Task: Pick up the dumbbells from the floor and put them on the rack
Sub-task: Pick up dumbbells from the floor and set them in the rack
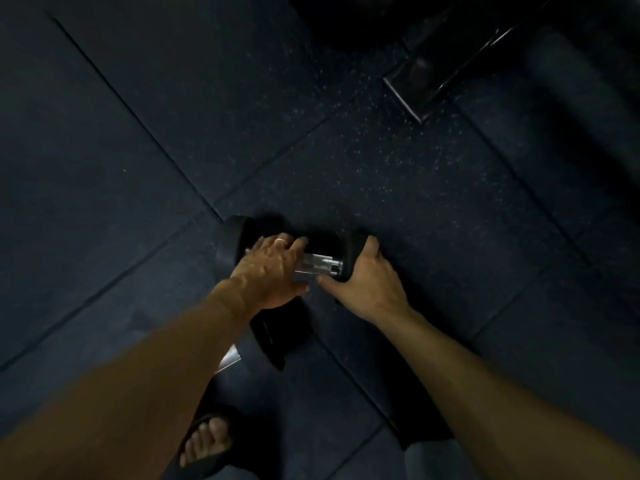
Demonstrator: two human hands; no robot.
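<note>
- A bare foot in a dark sandal (207, 441) stands at the bottom edge, on the dark speckled rubber floor (346, 161).
- Just beyond the foot lies a second dumbbell (273, 334), mostly hidden under the left forearm; one black head and a sliver of its shiny handle show.
- Further out, a dumbbell (322, 263) with black heads and a knurled metal handle lies crosswise on the floor, touching or just beside the nearer one.
- The left hand (266, 271), wearing a ring, lies over the left part of the handle, fingers curled over the bar and thumb below it, grasping it.
- The right hand (363, 278) cups the right head of the same dumbbell, fingers wrapped over its top and thumb stretched toward the handle.
- Seams between the floor tiles run diagonally around the weights.
- Far up on the right, well apart from the hands, a dark metal frame foot (419, 84) rests on the floor; whether it belongs to the rack I cannot tell.
</note>
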